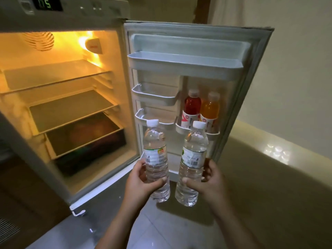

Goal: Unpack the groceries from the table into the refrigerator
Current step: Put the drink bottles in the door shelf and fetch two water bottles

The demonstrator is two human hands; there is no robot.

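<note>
In the head view, both forearms reach up from the bottom centre of the frame, bare and angled slightly inward, toward an open refrigerator (68,97). The left hand (142,182) is wrapped around the lower half of a clear water bottle (156,159), thumb pressed across the front and fingers curled behind it; the bottle stands nearly upright with its white cap on. The right hand (206,180) grips a second water bottle (193,162) the same way, thumb in front, holding it just below the label and tilted a little to the right. The two bottles sit side by side at the centre of the frame, near each other but apart, held in the air in front of the lower part of the refrigerator door (197,83), which is swung wide open at the centre right. On that door a long upper shelf (185,66) spans the top, two small bins sit to its lower left, and a lower right bin (197,131) holds a red drink bottle (192,108) and an orange drink bottle (210,109) standing just beside each other. The lit cabinet fills the left of the frame, its glass shelves bare and a dark drawer (86,139) at the bottom. A green digital display (47,4) glows at the upper left. Pale glossy floor tiles (161,230) lie below, and a cream wall (296,78) with a low ledge runs along the right.
</note>
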